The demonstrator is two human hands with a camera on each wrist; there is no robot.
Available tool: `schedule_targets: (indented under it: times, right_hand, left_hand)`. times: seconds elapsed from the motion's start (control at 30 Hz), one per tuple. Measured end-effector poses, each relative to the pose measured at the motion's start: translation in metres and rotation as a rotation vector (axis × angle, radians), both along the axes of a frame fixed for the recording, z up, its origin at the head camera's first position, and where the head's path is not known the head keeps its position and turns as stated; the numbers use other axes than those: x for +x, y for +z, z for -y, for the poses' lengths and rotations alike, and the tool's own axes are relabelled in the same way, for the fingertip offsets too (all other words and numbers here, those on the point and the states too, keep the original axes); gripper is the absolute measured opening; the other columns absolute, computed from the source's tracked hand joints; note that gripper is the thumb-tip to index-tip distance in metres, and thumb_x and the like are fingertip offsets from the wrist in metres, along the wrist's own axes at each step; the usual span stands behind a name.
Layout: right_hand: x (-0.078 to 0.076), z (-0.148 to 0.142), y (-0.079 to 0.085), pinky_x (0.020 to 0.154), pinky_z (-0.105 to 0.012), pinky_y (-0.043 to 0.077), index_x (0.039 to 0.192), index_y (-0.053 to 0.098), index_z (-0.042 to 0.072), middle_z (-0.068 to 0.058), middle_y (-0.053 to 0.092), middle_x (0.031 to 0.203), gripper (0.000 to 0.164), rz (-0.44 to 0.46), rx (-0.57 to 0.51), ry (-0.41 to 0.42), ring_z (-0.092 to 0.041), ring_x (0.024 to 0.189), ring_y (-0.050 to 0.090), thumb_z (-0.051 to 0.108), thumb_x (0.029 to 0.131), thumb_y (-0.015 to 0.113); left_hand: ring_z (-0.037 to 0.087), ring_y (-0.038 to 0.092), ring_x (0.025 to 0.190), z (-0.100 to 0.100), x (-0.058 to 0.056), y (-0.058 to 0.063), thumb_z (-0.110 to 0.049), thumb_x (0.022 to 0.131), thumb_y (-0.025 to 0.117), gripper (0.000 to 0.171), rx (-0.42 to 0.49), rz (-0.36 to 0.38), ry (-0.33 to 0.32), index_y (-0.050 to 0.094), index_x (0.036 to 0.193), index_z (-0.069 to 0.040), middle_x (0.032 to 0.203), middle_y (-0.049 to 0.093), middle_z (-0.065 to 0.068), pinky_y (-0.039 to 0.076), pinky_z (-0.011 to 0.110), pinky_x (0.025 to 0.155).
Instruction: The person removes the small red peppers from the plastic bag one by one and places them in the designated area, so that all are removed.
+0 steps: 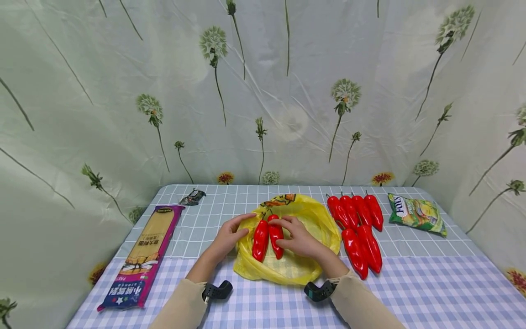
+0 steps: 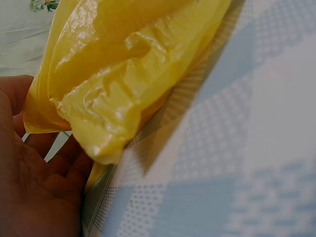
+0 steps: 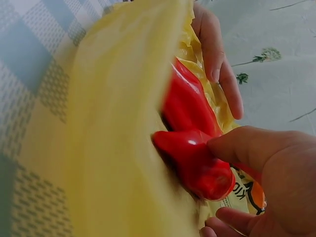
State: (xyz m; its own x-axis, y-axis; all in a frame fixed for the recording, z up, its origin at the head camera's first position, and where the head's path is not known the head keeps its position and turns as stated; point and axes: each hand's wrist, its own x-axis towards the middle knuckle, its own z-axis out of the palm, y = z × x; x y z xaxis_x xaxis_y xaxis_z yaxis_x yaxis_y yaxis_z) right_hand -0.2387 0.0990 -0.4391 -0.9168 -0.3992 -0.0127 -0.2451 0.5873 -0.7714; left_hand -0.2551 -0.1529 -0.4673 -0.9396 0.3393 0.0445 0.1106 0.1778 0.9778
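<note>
A yellow plastic bag [image 1: 302,269] lies with its mouth spread wide. Inside it are two red peppers, a left one [image 1: 260,241] and a right one [image 1: 276,249], stems pointing away from me. My right hand [image 1: 299,238] pinches the right-hand pepper between thumb and fingers; the right wrist view shows the thumb pressed on this pepper [image 3: 195,153]. At the bag's left rim rests my left hand [image 1: 228,235], thumb and index finger spread apart against the plastic. Bag folds [image 2: 108,98] cover part of its fingers in the left wrist view.
Several more red peppers [image 1: 356,253] lie right of the bag. Beyond them is a green FOX'S candy bag [image 1: 415,214]. A long pasta packet [image 1: 144,256] lies at the left, with a small black wrapper [image 1: 192,197] behind it. A floral curtain [image 1: 287,114] hangs at the back.
</note>
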Motion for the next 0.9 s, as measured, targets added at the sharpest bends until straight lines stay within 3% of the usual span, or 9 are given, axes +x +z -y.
schedule_targets:
  times: [0.37, 0.63, 0.9]
  right_hand:
    - [-0.001, 0.001, -0.002, 0.109, -0.068, 0.039, 0.117, 0.066, 0.03, -0.019, 0.033, 0.158, 0.038, 0.031, -0.01, -0.015, -0.043, 0.146, 0.028, 0.006, 0.087, 0.065]
    - [-0.001, -0.003, 0.0, 0.11, -0.07, 0.036, 0.127, 0.065, 0.027, -0.019, 0.034, 0.159, 0.046, 0.007, 0.011, 0.024, -0.045, 0.147, 0.028, 0.004, 0.087, 0.062]
    - [0.001, -0.009, 0.004, 0.103, -0.059, 0.048, 0.126, 0.063, 0.022, -0.013, 0.049, 0.146, 0.044, -0.002, 0.037, 0.068, -0.037, 0.134, 0.042, 0.003, 0.085, 0.065]
  left_hand:
    - [0.032, 0.044, 0.142, 0.0, 0.002, 0.001, -0.008, 0.098, 0.054, 0.047, 0.007, -0.012, -0.001, 0.053, 0.144, -0.015, 0.156, 0.044, 0.011, 0.05, 0.025, 0.104]
    - [0.032, 0.044, 0.142, 0.0, 0.001, 0.001, -0.008, 0.099, 0.053, 0.047, 0.007, -0.017, -0.002, 0.053, 0.145, -0.016, 0.156, 0.044, 0.011, 0.05, 0.025, 0.104]
    - [0.033, 0.045, 0.141, 0.0, 0.001, -0.002, -0.007, 0.098, 0.054, 0.046, -0.001, -0.017, 0.001, 0.054, 0.144, -0.015, 0.156, 0.044, 0.012, 0.05, 0.028, 0.105]
